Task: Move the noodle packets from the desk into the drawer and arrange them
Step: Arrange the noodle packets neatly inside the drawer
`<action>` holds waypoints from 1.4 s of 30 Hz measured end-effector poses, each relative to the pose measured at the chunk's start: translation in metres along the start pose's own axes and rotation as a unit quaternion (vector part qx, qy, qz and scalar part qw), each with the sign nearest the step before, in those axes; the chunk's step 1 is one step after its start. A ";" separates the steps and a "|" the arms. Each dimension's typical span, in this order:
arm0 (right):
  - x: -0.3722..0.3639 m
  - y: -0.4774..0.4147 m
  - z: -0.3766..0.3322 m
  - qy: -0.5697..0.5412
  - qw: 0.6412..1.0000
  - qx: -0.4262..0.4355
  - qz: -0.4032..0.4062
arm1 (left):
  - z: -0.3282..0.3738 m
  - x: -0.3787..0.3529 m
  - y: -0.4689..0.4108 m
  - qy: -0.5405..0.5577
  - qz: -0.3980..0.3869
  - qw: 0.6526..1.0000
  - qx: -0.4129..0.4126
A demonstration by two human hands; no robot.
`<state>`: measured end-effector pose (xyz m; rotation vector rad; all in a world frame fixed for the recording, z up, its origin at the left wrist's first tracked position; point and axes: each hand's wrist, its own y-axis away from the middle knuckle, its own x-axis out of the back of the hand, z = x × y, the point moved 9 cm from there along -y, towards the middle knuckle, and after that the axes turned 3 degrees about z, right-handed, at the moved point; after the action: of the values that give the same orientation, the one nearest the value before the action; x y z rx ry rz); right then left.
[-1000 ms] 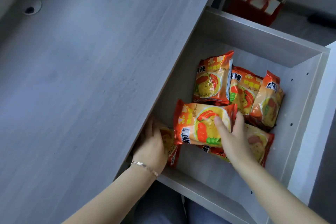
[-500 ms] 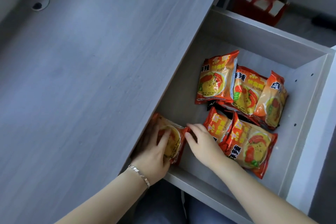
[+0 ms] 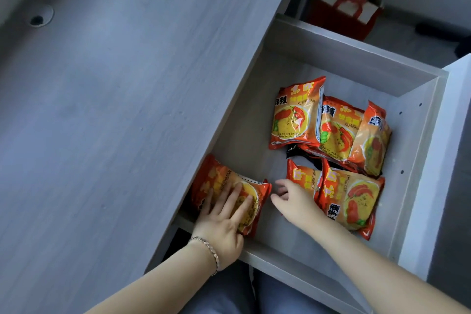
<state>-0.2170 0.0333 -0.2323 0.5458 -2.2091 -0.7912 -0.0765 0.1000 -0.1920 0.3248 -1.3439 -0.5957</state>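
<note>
The glossy orange-and-red noodle packet at the drawer's far edge (image 3: 297,112) reads "KUAISHIMIAN" in Latin letters, with large Chinese characters above. The same word runs along the orange packet toward the near right corner (image 3: 350,199); its smaller print is illegible.

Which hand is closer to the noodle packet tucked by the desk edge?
The left hand: it lies flat on that noodle packet, fingers spread. The right hand is open just beside it, apart from its edge, over the drawer floor.
</note>
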 end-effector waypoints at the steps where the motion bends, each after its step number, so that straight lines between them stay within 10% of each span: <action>1: -0.001 -0.001 -0.003 -0.013 1.000 0.009 0.003 | 0.001 0.000 0.000 0.004 -0.001 1.000 0.008; 7: -0.017 -0.010 -0.030 0.054 0.990 0.118 -0.048 | 0.013 0.040 -0.028 0.027 0.099 0.995 -0.020; 13: -0.021 -0.025 -0.025 0.070 0.991 0.096 -0.059 | -0.013 0.025 -0.063 -0.084 -0.085 0.991 0.057; 21: -0.027 -0.017 -0.030 0.044 0.990 0.067 -0.117 | -0.018 0.028 -0.069 -0.088 -0.124 0.985 0.076; 28: 0.096 0.029 -0.060 0.187 0.935 0.190 0.232 | -0.009 0.025 -0.073 -0.136 -0.192 0.968 0.083; 32: 0.117 0.022 -0.010 0.328 0.933 0.063 0.135 | 0.000 0.023 -0.079 -0.184 -0.152 0.963 0.122; 42: 0.100 0.013 0.001 0.444 0.890 0.068 0.079 | 0.003 0.022 -0.074 -0.128 -0.051 0.982 0.131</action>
<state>-0.2854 -0.0157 -0.1759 0.6245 -1.4215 -0.2062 -0.0928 0.0275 -0.2136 0.5485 -1.6670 -0.5586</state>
